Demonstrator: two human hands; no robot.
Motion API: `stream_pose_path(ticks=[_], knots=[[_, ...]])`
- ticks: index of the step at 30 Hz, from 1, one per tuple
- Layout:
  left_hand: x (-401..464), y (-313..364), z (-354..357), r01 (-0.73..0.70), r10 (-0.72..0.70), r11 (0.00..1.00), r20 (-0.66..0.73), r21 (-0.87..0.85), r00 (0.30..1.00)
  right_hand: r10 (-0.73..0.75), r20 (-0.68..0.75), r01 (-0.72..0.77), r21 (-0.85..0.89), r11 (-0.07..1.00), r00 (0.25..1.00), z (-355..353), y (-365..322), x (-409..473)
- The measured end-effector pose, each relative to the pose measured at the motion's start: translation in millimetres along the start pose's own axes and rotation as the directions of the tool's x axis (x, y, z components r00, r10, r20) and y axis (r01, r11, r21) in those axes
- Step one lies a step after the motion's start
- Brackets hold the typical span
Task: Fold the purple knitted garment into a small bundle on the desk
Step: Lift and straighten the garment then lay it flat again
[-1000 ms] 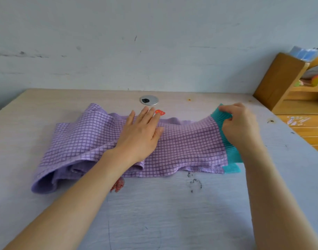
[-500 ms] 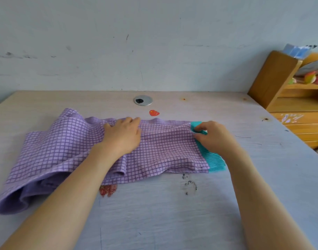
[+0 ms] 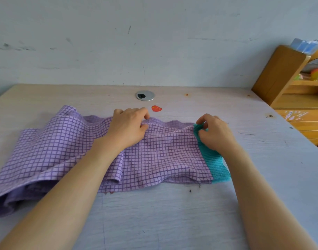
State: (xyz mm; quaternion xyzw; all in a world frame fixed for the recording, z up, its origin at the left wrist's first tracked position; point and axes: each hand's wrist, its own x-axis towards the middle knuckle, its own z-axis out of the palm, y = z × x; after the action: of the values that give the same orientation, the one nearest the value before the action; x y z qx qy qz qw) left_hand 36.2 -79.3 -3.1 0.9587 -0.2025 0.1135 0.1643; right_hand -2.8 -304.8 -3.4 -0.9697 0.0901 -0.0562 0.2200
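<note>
Nearest the viewer, two bare forearms extend forward over the pale surface (image 3: 154, 222), which carries faint pen marks and a few small dark specks just in front of the cloth. The purple knitted garment (image 3: 68, 152), checked with darker lines, lies spread lengthwise across the middle of the surface, its left end doubled over in loose layers and running to the left edge of view. Its right end finishes in a teal ribbed band (image 3: 215, 165). The left hand (image 3: 129, 127) rests on the garment near its far edge, fingers curled and pinching a raised fold of purple fabric. The right hand (image 3: 216, 132) sits on the teal ribbed band, its fingers curled and gripping the far corner of the band, which is bunched up between them. Beyond the hands, a red heart-shaped sticker (image 3: 156, 108) lies flat, apart from the cloth. Further back is a round metal cable grommet (image 3: 145, 95). A wooden shelf unit (image 3: 281, 73) stands far right against the marked wall (image 3: 154, 42).
</note>
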Motion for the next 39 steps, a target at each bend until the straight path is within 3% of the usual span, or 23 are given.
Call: stream_pose_path(ticks=[5,11,18,23,26,30,33,36,39], knots=[[-0.7,0.2,8.8,-0.030,0.032,0.995,0.015,-0.098,0.999,0.025,-0.087,-0.009,0.186,0.983,0.996,3.2,-5.3,2.1],[2.7,-0.7,11.1,0.039,-0.020,0.984,0.107,-0.176,0.994,-0.066,-0.181,0.118,0.298,0.947,0.981,-4.6,0.4,2.8],[0.2,2.6,-1.3,0.073,-0.056,0.961,0.069,-0.266,0.996,-0.031,0.045,0.020,0.229,0.973,0.998,-8.2,13.4,2.2],[-3.1,3.9,-20.5,0.139,-0.006,0.906,0.317,-0.399,0.948,-0.137,0.196,0.095,0.212,0.973,0.971,-11.1,9.3,-1.3],[-4.7,5.9,-27.2,0.111,0.039,0.919,0.368,-0.377,0.929,-0.118,0.142,0.091,0.185,0.979,0.983,-8.8,7.7,0.9],[-9.2,6.9,-27.6,0.069,0.052,0.903,0.268,-0.424,0.962,-0.093,-0.048,0.097,0.108,0.989,0.995,3.6,2.7,4.9],[-12.0,8.7,-27.9,0.027,0.057,0.900,0.180,-0.436,0.982,-0.102,-0.019,0.101,-0.051,0.994,0.995,11.6,-3.0,3.3],[-12.4,11.5,-33.5,0.005,0.055,0.906,0.128,-0.423,0.990,-0.121,-0.022,0.120,-0.033,0.992,0.992,11.3,-9.1,1.2],[-10.3,11.2,-41.6,0.003,0.063,0.956,0.215,-0.293,0.975,-0.131,0.019,0.132,-0.018,0.991,0.991,6.9,-12.6,-0.4]])
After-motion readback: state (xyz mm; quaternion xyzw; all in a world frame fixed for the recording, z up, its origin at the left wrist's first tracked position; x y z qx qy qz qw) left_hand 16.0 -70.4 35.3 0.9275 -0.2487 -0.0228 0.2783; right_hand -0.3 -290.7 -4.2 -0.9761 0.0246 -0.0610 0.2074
